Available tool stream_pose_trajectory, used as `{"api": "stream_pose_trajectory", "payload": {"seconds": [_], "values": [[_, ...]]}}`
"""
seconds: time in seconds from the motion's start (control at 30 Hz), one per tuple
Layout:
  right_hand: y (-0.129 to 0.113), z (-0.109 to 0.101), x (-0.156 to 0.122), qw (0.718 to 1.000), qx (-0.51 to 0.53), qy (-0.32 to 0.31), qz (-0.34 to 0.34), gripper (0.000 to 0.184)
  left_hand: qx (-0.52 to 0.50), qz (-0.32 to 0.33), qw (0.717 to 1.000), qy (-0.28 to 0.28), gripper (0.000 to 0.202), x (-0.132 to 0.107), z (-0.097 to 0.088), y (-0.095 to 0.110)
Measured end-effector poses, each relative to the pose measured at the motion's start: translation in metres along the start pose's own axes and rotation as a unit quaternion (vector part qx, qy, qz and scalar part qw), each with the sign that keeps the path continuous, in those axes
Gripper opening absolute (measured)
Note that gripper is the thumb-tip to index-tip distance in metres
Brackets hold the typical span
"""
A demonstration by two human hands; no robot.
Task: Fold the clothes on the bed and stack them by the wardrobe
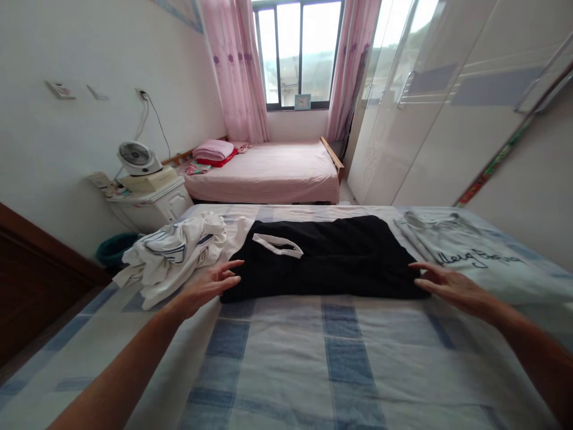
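Observation:
A black garment (pixel 340 263) lies spread flat and roughly rectangular across the bed. A white band that looks like a collar (pixel 277 245) shows as a loop on its upper left part. My left hand (pixel 210 283) is at the garment's left edge, with thumb and fingers apart and the fingertips on or just over the cloth. At the right edge, my right hand (pixel 447 286) is also open, its fingertips at the cloth. Whether either hand presses on the fabric I cannot tell. Beyond my left hand sits a crumpled white garment (pixel 179 251) with dark stripes.
Right of the black garment lies a pale shirt (pixel 474 251) with dark script lettering. The bed has a blue and white checked sheet (pixel 290 358). Behind it are a pink bed (pixel 286 173), a nightstand (pixel 156 200) with a fan (pixel 138 156), and a glossy wardrobe (pixel 430 119).

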State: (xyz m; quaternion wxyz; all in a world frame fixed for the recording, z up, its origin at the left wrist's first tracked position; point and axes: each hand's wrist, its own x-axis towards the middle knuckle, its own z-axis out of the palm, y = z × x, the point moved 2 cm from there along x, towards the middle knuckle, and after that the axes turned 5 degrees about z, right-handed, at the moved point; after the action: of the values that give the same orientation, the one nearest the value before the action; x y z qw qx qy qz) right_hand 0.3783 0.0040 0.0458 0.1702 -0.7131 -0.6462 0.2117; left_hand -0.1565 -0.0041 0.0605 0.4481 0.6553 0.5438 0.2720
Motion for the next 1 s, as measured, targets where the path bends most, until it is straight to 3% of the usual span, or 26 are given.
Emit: {"api": "stream_pose_trajectory", "payload": {"seconds": [0.2, 0.37, 0.47, 0.53, 0.67, 0.73, 0.87, 1.0], "values": [[-0.022, 0.027, 0.008, 0.998, -0.013, 0.062, -0.003, 0.062, -0.055, 0.006, 0.995, 0.078, 0.069, 0.015, 0.021, -0.001], [-0.025, 0.028, 0.009, 0.995, 0.007, 0.098, -0.014, 0.048, -0.191, 0.003, 0.981, 0.039, 0.067, 0.009, 0.016, 0.001], [-0.012, 0.018, 0.010, 0.998, 0.017, 0.050, -0.019, 0.042, -0.113, -0.026, 0.993, 0.029, 0.063, 0.003, 0.006, 0.000], [-0.006, 0.013, 0.016, 0.999, -0.024, 0.034, -0.009, 0.038, -0.028, -0.038, 0.997, 0.057, 0.062, 0.009, -0.004, -0.002], [-0.020, 0.006, 0.050, 0.990, -0.074, 0.119, -0.030, 0.040, 0.159, 0.041, 0.966, 0.199, 0.051, 0.053, -0.030, 0.003], [-0.039, 0.007, 0.077, 0.984, -0.085, 0.137, -0.069, 0.045, 0.247, 0.092, 0.938, 0.226, 0.044, 0.084, -0.038, 0.010], [-0.079, 0.015, 0.133, 0.978, -0.156, 0.120, -0.073, 0.049, 0.272, 0.135, 0.930, 0.209, 0.038, 0.144, -0.041, 0.020], [-0.108, 0.033, 0.167, 0.974, -0.193, 0.100, -0.065, 0.051, 0.223, 0.158, 0.949, 0.157, 0.044, 0.176, -0.035, 0.021]]}}
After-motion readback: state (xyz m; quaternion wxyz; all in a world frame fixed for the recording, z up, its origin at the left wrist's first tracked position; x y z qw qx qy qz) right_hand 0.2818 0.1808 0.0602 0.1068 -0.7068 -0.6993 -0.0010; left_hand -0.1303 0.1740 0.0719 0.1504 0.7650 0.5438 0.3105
